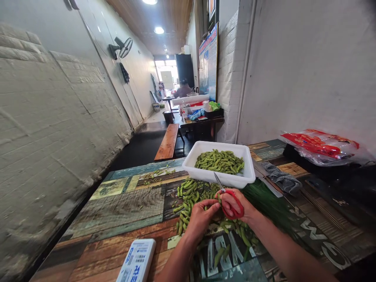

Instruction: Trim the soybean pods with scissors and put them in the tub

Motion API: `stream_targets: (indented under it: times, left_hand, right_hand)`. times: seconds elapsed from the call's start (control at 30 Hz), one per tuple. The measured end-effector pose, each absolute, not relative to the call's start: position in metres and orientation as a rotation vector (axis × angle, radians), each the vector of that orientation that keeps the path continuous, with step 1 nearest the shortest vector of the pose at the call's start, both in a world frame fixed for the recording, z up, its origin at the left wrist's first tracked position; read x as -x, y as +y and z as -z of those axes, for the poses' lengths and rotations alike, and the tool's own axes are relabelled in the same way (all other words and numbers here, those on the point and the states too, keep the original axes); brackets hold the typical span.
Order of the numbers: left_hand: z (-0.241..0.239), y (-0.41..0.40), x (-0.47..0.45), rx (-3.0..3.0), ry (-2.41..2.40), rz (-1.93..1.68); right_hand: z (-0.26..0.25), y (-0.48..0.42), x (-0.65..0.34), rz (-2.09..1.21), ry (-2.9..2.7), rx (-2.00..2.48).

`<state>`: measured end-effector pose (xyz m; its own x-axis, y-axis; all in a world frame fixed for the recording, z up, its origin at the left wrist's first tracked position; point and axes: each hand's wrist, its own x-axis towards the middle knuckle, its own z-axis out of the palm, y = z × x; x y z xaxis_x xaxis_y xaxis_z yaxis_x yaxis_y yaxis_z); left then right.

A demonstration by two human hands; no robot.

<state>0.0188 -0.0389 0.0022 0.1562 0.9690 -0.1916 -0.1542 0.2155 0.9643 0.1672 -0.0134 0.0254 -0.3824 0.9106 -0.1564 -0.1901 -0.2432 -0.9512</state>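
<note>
In the head view, my right hand point(230, 205) is closed around the red handles of a pair of scissors point(241, 207), whose blades point up and away towards a white plastic tub. Close beside it, my left hand point(200, 217) pinches a small green edamame pod point(219, 198) between thumb and fingertips, partly hidden by the fingers. Loose edamame pods point(188, 192) lie on the table around and under both hands. Beyond the hands stands the white tub point(202, 175), holding a heap of edamame pods point(220, 161).
A bundle of long green stalks point(261, 197) lies right of the tub, near a knife point(272, 187) and a grey cloth point(280, 178). A white printed box point(137, 260) is at the front left. Plastic-wrapped packages point(326, 145) sit far right. Behind are a wooden bench point(168, 143) and a person point(182, 90).
</note>
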Motion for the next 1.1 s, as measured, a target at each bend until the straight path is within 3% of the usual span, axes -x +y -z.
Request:
stream_targets:
  times: [0.3,0.6,1.1]
  left_hand:
    - [-0.004,-0.039,-0.019,-0.851,1.062,-1.091]
    - [-0.007,-0.035,-0.013,-1.096,1.332,-1.274]
    - [0.003,-0.031,-0.01,-1.084,1.488,-1.325]
  right_hand:
    - [-0.017,-0.016,-0.161,-1.739,-1.285,0.98]
    - [-0.037,-0.018,-0.184,-0.615,-2.122,1.49]
    - [-0.037,-0.029,-0.173,-0.283,-2.365,1.618]
